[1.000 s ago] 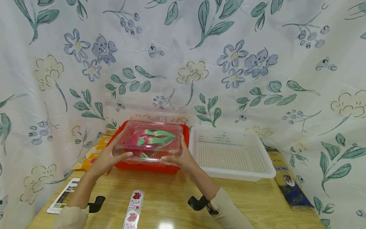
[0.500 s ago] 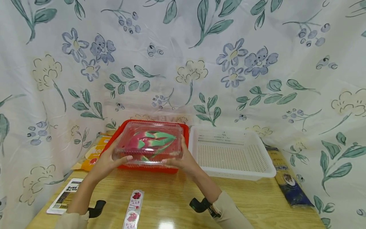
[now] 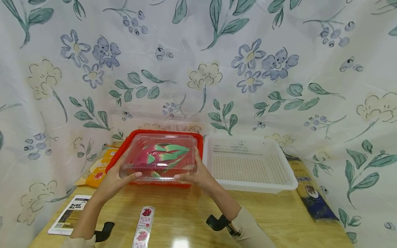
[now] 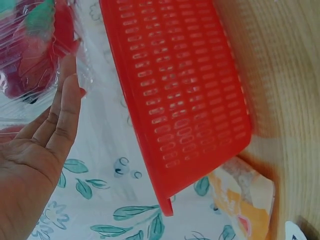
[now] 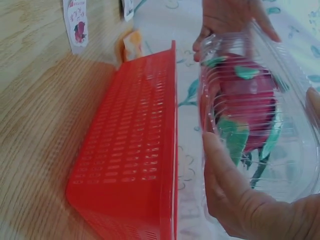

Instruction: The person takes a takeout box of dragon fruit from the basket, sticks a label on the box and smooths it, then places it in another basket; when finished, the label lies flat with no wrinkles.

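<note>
A clear plastic clamshell box with a pink and green dragon fruit in it is held up between my two hands, over the red basket. My left hand grips its left end, thumb at the front edge, fingers along the side. At the right end my right hand holds it the same way. In the right wrist view the box is raised above the basket's rim, lid closed. The box hides most of the basket's inside.
To the right stands a white perforated basket, with a blue and gold packet beyond it. An orange packet lies left of the red basket. Nearer me are a strip of dragon fruit stickers and a white-edged label sheet.
The box has come slightly toward me and lower in the head view, still held by both hands. More of the red basket's back and left rim shows. The head view has shifted a little.
</note>
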Motion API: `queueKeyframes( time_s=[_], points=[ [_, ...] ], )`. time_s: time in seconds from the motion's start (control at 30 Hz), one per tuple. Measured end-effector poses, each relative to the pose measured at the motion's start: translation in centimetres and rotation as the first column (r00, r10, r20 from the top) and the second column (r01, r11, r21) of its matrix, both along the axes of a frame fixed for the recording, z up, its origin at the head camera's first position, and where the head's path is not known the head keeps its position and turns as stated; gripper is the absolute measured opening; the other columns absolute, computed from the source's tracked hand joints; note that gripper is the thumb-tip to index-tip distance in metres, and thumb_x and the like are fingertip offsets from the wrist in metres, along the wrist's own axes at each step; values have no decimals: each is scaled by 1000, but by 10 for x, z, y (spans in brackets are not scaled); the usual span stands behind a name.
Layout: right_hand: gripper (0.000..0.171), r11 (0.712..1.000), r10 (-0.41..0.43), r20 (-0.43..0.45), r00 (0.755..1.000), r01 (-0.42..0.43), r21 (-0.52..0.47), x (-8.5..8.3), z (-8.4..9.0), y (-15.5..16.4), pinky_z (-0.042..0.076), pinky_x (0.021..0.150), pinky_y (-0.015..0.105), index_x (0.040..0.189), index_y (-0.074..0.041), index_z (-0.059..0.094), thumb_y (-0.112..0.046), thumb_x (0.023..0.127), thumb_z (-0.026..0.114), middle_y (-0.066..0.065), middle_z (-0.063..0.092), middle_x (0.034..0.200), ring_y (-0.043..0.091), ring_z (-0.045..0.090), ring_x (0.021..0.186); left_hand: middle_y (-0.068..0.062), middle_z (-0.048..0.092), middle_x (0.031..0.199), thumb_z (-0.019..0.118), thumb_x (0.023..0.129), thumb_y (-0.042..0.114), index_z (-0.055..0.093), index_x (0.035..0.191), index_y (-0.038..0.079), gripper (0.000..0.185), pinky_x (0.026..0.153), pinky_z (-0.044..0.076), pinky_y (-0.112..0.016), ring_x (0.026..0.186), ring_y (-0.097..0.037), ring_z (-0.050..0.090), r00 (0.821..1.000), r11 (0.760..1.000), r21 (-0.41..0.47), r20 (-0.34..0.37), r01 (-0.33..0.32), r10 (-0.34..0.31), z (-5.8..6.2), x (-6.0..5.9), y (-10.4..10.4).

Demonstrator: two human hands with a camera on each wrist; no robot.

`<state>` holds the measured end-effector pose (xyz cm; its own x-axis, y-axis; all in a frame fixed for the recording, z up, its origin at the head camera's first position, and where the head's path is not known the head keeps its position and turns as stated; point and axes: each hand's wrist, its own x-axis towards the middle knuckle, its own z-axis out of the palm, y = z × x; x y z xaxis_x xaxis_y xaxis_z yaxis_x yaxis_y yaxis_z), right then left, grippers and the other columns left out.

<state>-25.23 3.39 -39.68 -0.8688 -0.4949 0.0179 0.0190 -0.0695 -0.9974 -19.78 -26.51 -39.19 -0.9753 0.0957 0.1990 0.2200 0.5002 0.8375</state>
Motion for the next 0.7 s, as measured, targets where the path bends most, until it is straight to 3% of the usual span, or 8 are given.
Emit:
queueKeyframes(
  time_s=[0.23,0.4,0.57,0.7],
  points=[
    [115,997,37,59,998,-32,-70,2,-1,1,58,83,51,157,-42,-5,-16,83,79,9,33,154,30,59,120,-23,31,155,67,94,27,8,158,43,89,89,55,-56,128,-52,45,1000,1000,2,10,0,0,-3,5,3],
    [112,998,24,37,999,-22,-64,7,-2,3,59,79,48,156,-44,0,-15,83,79,8,37,151,28,57,120,-22,31,155,68,93,22,7,159,41,91,86,59,-41,127,-50,47,1000,1000,11,-2,3,-3,-5,7,5],
    [112,998,11,11,1000,-11,-61,11,-2,6,58,86,48,156,-45,-1,-15,83,78,5,36,153,27,52,126,-22,32,156,70,92,21,7,158,41,93,89,55,-55,127,-52,47,1000,1000,3,-20,-24,24,-5,11,8],
    [114,997,23,15,1000,-22,-77,13,-2,10,59,81,51,156,-45,-4,-16,82,79,10,36,154,30,58,120,-24,32,156,70,92,20,8,159,40,93,91,50,-65,127,-54,46,999,1000,0,-32,-29,29,-6,14,10]
  ],
)
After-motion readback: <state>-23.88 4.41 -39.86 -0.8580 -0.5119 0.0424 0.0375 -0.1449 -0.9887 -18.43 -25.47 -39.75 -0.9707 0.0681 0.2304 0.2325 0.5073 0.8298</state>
